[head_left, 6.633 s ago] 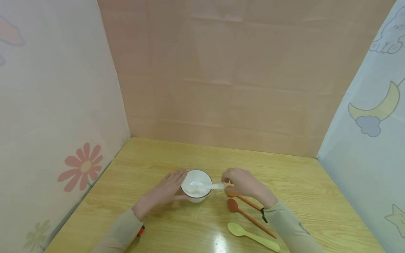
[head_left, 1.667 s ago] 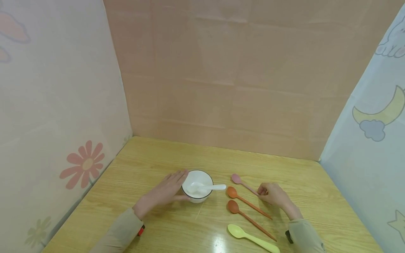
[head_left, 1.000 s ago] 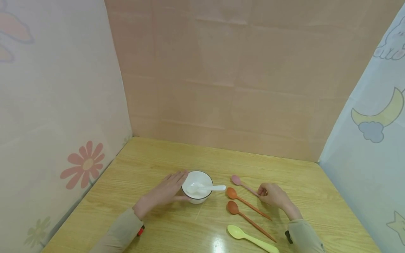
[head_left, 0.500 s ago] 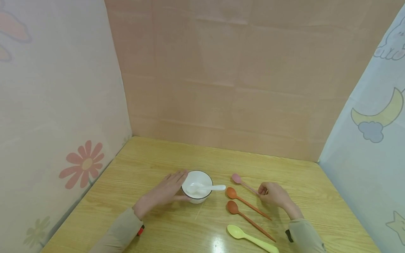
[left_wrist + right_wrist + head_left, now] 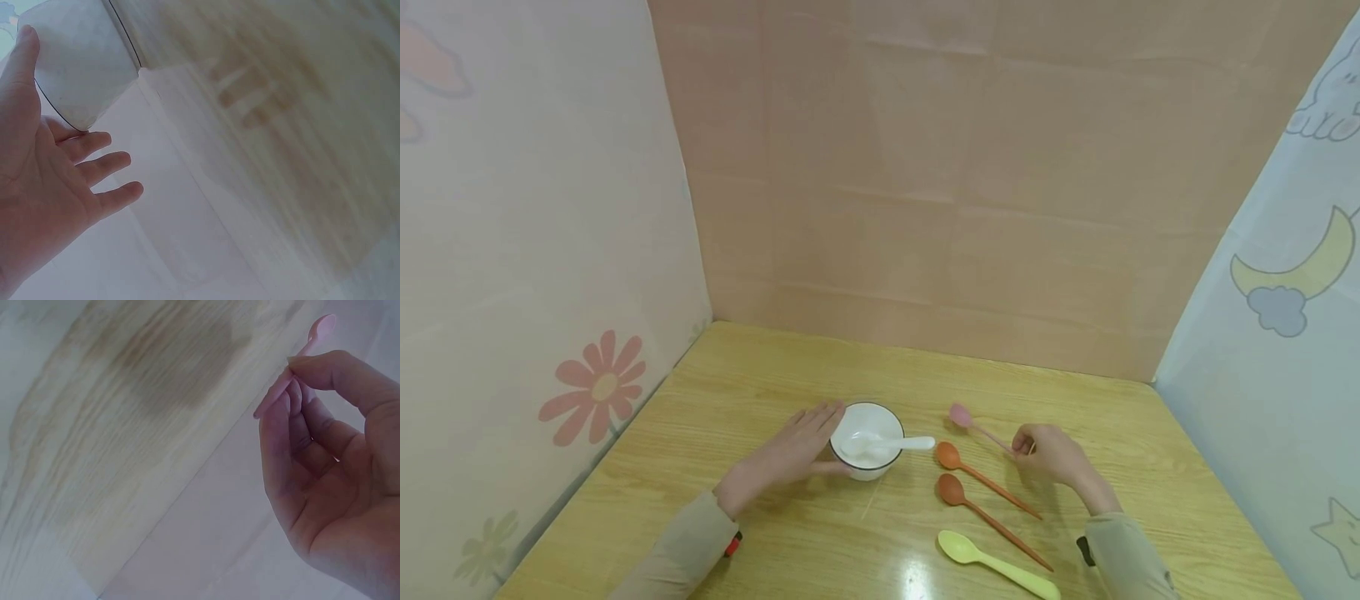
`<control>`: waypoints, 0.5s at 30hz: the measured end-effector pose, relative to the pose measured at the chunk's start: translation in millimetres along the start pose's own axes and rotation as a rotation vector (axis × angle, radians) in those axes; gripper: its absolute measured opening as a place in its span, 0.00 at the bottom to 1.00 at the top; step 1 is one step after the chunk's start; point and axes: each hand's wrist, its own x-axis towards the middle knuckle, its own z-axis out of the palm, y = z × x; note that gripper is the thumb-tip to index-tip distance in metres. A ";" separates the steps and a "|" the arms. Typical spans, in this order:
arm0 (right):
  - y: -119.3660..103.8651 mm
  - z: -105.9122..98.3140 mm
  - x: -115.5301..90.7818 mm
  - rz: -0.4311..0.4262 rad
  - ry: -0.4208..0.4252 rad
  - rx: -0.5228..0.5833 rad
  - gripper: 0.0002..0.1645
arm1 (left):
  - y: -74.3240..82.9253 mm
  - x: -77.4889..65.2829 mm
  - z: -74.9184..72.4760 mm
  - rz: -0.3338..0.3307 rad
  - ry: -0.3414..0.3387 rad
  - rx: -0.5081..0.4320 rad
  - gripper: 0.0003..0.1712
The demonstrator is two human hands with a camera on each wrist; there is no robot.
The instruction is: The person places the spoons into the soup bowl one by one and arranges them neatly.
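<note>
A white bowl (image 5: 863, 478) with a dark rim stands mid-table. My left hand (image 5: 786, 450) rests against its left side, fingers straight, thumb apart near the front; the left wrist view shows the bowl (image 5: 81, 62) between thumb and forefinger. A white spoon (image 5: 913, 443) leans in the bowl, its handle over the right rim. To the right, my right hand (image 5: 1051, 457) pinches the handle end of a pink spoon (image 5: 961, 415). In the right wrist view, thumb and forefinger of the right hand (image 5: 331, 444) grip that pink spoon (image 5: 324, 325), which appears slightly raised.
An orange spoon (image 5: 949, 455), a darker orange-brown spoon (image 5: 951, 489) and a yellow spoon (image 5: 958, 547) lie in a row on the wooden table (image 5: 797, 542), in front of the pink one. Fabric-covered walls (image 5: 925, 208) enclose the table's back and sides.
My right hand has left the white spoon's handle and moved right to the pink spoon. Over the last half second the pink spoon has risen slightly. My left hand has stayed at the bowl.
</note>
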 end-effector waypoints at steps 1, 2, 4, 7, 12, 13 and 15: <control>-0.1 -0.9 0.0 -0.004 -0.002 -0.002 0.02 | 0.0 -0.1 -0.3 0.000 -0.001 -0.001 0.56; -0.1 -1.4 0.1 -0.006 -0.003 -0.002 0.02 | -0.2 -0.2 -0.2 0.000 -0.002 0.000 0.56; -0.3 -2.4 0.5 -0.010 -0.005 -0.002 0.02 | -0.3 -0.2 -0.4 0.001 -0.002 -0.002 0.56; -1.5 -4.6 1.2 -0.017 -0.008 -0.003 0.03 | -1.2 0.3 0.5 0.000 -0.002 0.003 0.56; -4.0 -8.1 3.4 -0.026 -0.005 -0.019 0.03 | -2.9 1.2 2.1 0.001 -0.005 0.016 0.56; -4.7 -9.1 4.1 -0.032 -0.002 -0.024 0.03 | -3.1 1.2 2.3 0.001 -0.006 0.017 0.56; -6.3 -10.4 5.2 -0.039 0.000 -0.031 0.03 | -3.5 1.2 2.8 0.000 -0.007 0.015 0.56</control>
